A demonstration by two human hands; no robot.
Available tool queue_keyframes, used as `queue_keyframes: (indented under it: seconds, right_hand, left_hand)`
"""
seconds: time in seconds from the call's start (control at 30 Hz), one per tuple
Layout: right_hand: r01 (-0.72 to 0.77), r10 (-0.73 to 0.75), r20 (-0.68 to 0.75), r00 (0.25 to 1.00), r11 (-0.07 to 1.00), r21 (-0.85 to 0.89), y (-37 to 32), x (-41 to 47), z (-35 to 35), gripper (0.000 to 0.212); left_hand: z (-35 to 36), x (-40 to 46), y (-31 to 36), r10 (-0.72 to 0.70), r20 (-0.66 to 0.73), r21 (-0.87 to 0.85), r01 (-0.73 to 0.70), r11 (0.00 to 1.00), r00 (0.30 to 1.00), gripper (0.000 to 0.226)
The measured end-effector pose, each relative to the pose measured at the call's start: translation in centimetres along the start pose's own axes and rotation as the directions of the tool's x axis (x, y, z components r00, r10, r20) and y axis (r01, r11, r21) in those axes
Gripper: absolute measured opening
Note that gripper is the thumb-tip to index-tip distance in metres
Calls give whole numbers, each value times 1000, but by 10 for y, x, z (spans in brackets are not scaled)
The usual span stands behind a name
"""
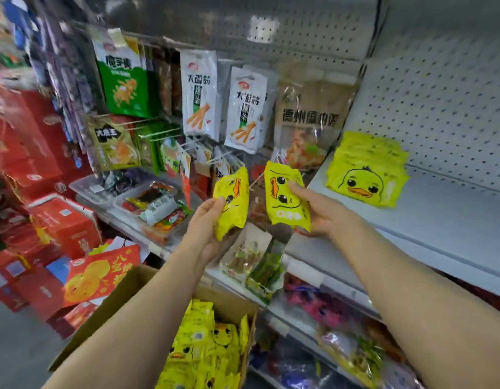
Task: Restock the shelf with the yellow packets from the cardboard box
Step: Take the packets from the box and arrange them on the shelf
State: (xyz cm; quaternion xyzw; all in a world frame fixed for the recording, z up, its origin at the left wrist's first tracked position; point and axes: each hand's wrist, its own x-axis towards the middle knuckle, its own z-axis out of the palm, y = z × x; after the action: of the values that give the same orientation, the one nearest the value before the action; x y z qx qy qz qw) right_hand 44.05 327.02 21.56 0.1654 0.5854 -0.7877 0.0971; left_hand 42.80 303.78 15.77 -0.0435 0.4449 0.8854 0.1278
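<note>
Holding one yellow packet apiece, both hands are up in front of the shelf: the left hand (205, 220) grips a duck-face packet (232, 202) by its edge, and the right hand (319, 211) pinches a second packet (285, 196) under the thumb. Down below, the cardboard box (131, 293) sits open, crammed with more yellow packets (204, 352). Over on the white shelf (445, 228), a small stack of packets (366, 172) leans against the pegboard back. Clear trays (108, 197) at left hold assorted snacks.
</note>
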Motion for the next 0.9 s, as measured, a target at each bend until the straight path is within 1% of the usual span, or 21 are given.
queue_keyframes:
  seconds: [0.07, 0.13, 0.2, 0.23, 0.3, 0.37, 0.43, 0.5, 0.6, 0.63, 0.67, 0.7, 0.73, 0.77, 0.9]
  right_hand:
    - [71, -71, -11, 997, 997, 1, -31, -12, -18, 32]
    - [153, -153, -60, 986, 988, -9, -61, -23, -38, 35]
    - [202, -206, -110, 972, 978, -46, -88, -35, -61, 47]
    - [220, -229, -143, 963, 972, -78, -101, -41, -73, 51]
    - [247, -271, -210, 939, 959, -137, -124, -51, -98, 58]
    - [285, -327, -263, 908, 941, -184, -144, -61, -121, 50]
    - [325, -391, -305, 868, 913, -248, -160, -71, -142, 38]
    - [344, -450, -328, 831, 878, -333, -173, -82, -159, 30]
    - [317, -491, -342, 801, 833, -454, -184, -94, -178, 33]
    - [295, -496, -351, 794, 820, -492, -185, -96, -183, 35]
    - [268, -499, -363, 787, 807, -527, -186, -97, -187, 35]
    - [242, -500, -377, 779, 796, -555, -185, -98, -191, 35]
    - [216, -500, -392, 772, 786, -579, -185, -97, -194, 35]
    - [190, -499, -405, 766, 778, -599, -184, -97, -197, 36]
    - [130, -489, -425, 762, 758, -639, -178, -96, -202, 36]
  left_hand:
    - [34, 12, 6, -6, 73, 0, 6, 1000, 997, 7]
    - [70, 24, 12, -47, 142, 72, 37, 997, 989, 20]
    - [105, 35, 13, -109, 205, 194, 69, 979, 973, 35]
    - [122, 40, 12, -135, 236, 266, 70, 962, 962, 37]
    - [152, 51, 11, -177, 298, 414, 40, 909, 938, 33]
    - [180, 64, 10, -210, 350, 546, -17, 838, 913, 33]
    - [207, 72, 12, -234, 382, 681, -102, 725, 894, 41]
    - [232, 77, 12, -257, 424, 796, -222, 564, 868, 48]
    - [255, 97, 14, -360, 474, 869, -362, 337, 803, 63]
    - [261, 103, 15, -404, 479, 878, -421, 228, 779, 69]
    - [266, 109, 15, -442, 479, 865, -492, 94, 758, 75]
    - [272, 113, 13, -480, 476, 835, -550, -16, 737, 79]
    - [278, 115, 11, -519, 471, 806, -587, -76, 714, 80]
    - [283, 117, 7, -545, 472, 782, -614, -105, 693, 80]
    - [302, 119, -5, -574, 531, 682, -716, -147, 624, 77]
